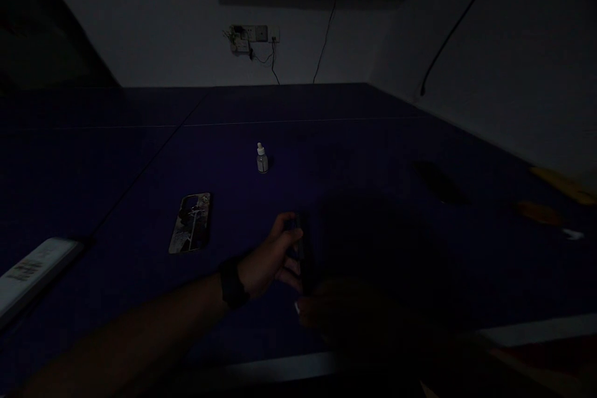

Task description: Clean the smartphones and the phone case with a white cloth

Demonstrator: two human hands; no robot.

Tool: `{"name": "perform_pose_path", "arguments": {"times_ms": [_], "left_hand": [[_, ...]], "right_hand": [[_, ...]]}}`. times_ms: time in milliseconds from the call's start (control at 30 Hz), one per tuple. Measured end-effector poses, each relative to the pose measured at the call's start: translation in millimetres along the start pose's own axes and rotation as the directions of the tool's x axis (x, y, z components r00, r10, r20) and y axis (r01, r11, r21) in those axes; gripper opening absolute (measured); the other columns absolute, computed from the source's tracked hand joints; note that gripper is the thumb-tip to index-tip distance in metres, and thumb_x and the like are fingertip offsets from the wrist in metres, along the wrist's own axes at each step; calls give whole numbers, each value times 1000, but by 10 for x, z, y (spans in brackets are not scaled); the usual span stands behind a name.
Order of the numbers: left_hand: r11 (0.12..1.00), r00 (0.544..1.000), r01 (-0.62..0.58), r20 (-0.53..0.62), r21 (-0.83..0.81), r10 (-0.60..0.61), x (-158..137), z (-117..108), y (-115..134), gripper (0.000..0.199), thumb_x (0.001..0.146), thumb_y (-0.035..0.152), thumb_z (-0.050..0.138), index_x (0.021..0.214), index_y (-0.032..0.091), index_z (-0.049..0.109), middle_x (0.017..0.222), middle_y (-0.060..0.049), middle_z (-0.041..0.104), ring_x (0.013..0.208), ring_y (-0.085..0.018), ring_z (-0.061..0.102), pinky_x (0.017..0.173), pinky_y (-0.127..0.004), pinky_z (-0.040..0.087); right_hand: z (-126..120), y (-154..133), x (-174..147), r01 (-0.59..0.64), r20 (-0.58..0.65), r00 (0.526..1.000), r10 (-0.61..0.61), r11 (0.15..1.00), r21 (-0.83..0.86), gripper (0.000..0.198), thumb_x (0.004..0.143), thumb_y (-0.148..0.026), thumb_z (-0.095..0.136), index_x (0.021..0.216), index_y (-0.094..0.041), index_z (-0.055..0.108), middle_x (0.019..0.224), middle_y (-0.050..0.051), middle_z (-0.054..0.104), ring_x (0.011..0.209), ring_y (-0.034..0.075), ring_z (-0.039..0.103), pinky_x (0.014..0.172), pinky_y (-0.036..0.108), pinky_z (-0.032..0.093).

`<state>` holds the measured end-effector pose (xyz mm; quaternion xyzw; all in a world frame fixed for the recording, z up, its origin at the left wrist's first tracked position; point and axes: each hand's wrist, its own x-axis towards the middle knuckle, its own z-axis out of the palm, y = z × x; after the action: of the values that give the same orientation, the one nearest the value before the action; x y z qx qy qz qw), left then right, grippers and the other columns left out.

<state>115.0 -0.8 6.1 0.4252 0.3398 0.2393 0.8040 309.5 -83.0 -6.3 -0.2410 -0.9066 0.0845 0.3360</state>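
Over the blue table, my left hand (280, 255), with a black watch on its wrist, grips a dark, slim phone (303, 245) by its edge, seen nearly side-on. In deep shadow at the phone's lower end is my right hand (331, 311), its fingers bent together. A small white bit (297, 307) shows at its fingertips; what it is, I cannot tell. A patterned phone case (191, 224) lies flat to the left of my hands. Beyond them a small dropper bottle (262, 160) with a white top stands upright.
The room is very dim. A white power strip (35, 273) lies at the left. To the right are a dark oblong object (438, 181), an orange item (541, 212) and a yellow object (562, 185) by the wall. Sockets with cables (252, 34) sit on the back wall.
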Motion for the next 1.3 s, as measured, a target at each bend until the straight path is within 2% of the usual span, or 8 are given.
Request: {"name": "perform_pose_path", "arguments": {"times_ms": [167,233,433,667,900,1100,1200,1300], "left_hand": [[1000,1000,-18,19,12,18,14,-20,-32,59,91,57,59,136,31,32,83,2,56,55,-12,63,49,-24,55],[1000,1000,-28,14,7,28,12,-22,-34,56,92,57,58,134,31,33,81,4,55,56,-12,63,50,-25,57],[1000,1000,-8,3,17,8,-12,28,13,56,91,55,59,135,32,32,90,1,58,54,-10,64,49,-24,56],[999,999,-32,-2,31,32,-1,9,-15,58,90,56,60,135,29,34,82,3,54,55,-11,60,50,-26,57],[1000,1000,-17,14,22,16,-15,24,5,57,91,53,61,135,30,34,90,1,56,53,-9,62,48,-22,55],[1000,999,-25,38,8,25,-14,10,-10,58,88,55,65,131,30,35,82,4,56,56,-11,62,52,-25,57],[1000,999,-20,35,-1,20,-12,2,-7,54,88,53,65,129,30,37,84,3,57,53,-9,61,48,-22,54],[1000,1000,-14,17,11,14,-6,0,-6,53,89,56,63,127,31,38,89,2,57,54,-9,63,48,-21,54]], "right_hand": [[-16,301,208,-5,-32,999,3,999,-43,29,106,-22,42,128,-20,61,110,8,75,102,18,71,92,34,57],[-26,394,250,52,-71,996,-58,995,-80,27,105,-23,44,127,-16,59,111,10,75,106,17,69,94,34,56],[3,145,-61,142,29,990,-139,981,-132,29,105,-20,46,132,-24,58,104,2,77,98,11,71,89,27,56],[-16,434,153,132,-63,988,-141,982,-134,28,105,-18,44,128,-15,59,109,9,77,106,15,70,95,31,56],[39,151,-132,-1,31,1000,3,999,-52,47,102,-7,39,138,-32,56,102,1,79,94,11,74,86,25,59],[-50,439,104,65,-58,996,-68,996,-53,30,104,-21,48,133,-18,58,111,10,77,107,17,72,98,34,56],[55,277,75,13,-51,999,-6,991,135,38,104,-15,47,140,-24,52,106,5,79,100,16,75,92,31,59],[140,43,-35,-101,11,995,101,968,229,58,101,3,33,152,-25,38,100,5,80,81,11,77,69,18,61]]}}
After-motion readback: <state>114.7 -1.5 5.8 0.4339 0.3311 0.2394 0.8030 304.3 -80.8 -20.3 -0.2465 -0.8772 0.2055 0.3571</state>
